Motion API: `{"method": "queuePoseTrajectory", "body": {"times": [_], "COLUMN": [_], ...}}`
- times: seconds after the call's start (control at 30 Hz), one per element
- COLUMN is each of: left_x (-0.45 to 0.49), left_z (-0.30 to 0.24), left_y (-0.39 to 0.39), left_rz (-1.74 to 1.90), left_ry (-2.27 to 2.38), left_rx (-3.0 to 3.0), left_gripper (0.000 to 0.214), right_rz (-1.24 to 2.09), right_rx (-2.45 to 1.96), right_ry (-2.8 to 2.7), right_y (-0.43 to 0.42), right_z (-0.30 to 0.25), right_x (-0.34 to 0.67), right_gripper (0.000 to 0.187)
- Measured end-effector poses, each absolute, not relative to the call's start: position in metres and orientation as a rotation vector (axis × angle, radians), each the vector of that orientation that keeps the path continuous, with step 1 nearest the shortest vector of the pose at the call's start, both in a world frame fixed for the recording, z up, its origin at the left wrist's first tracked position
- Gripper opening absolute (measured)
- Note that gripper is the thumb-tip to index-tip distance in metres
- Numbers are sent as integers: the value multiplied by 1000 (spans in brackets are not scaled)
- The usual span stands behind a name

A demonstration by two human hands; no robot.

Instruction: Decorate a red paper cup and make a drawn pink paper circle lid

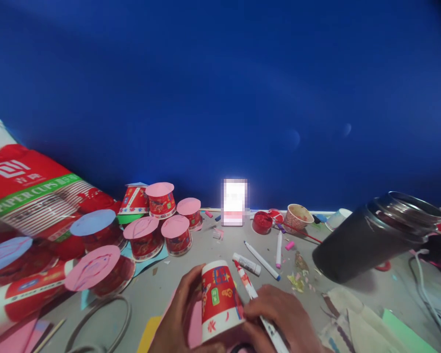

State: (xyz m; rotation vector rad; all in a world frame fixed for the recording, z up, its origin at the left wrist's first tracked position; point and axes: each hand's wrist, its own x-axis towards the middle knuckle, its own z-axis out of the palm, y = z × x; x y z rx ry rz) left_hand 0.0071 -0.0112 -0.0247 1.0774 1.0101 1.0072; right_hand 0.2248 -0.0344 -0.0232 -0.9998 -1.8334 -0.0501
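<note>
My left hand (pixel 180 318) is wrapped round a red and white paper cup (pixel 219 299), held upside down low in the middle of the view. My right hand (pixel 279 318) grips a white marker pen (pixel 259 309) whose tip lies against the cup's right side. Under the cup lies a pink paper sheet (pixel 194 326). Several more red cups with pink or blue paper discs (pixel 159 215) stand upside down on the grey table (pixel 206 250) to the left.
A bag of paper cups (pixel 33 196) lies at the far left. A dark flask (pixel 371 238) lies tilted at the right. Loose markers (pixel 261 260), a glue stick (pixel 246 264), a red paint pot (pixel 262 221) and paper scraps are scattered mid-table. A blue wall stands behind.
</note>
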Motion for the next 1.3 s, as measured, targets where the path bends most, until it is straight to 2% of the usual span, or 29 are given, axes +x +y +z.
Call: {"method": "queuePoseTrajectory", "body": {"times": [0.13, 0.33, 0.63, 0.77, 1.0, 1.3], "left_x": [7, 0, -6, -9, -5, -5], "left_z": [-15, -3, 10, 9, 3, -2], "left_y": [-14, -9, -1, 0, 3, 6], "left_rz": [969, 825, 746, 756, 967, 960], "left_ry": [994, 845, 667, 864, 978, 953], "left_rx": [1127, 1146, 1266, 1609, 2004, 2081], "left_gripper": [123, 124, 96, 89, 81, 82], "right_rz": [-87, 106, 145, 164, 299, 543], "right_rx": [-941, -976, -909, -892, -975, -1019], "right_ry": [-1860, -1946, -1991, -2014, -1712, -1444], "right_y": [-41, -55, -54, -55, -58, -58], "right_z": [-9, 7, -3, -1, 17, 21], "right_x": [226, 225, 224, 226, 237, 237], "right_gripper": [14, 17, 10, 14, 17, 15]}}
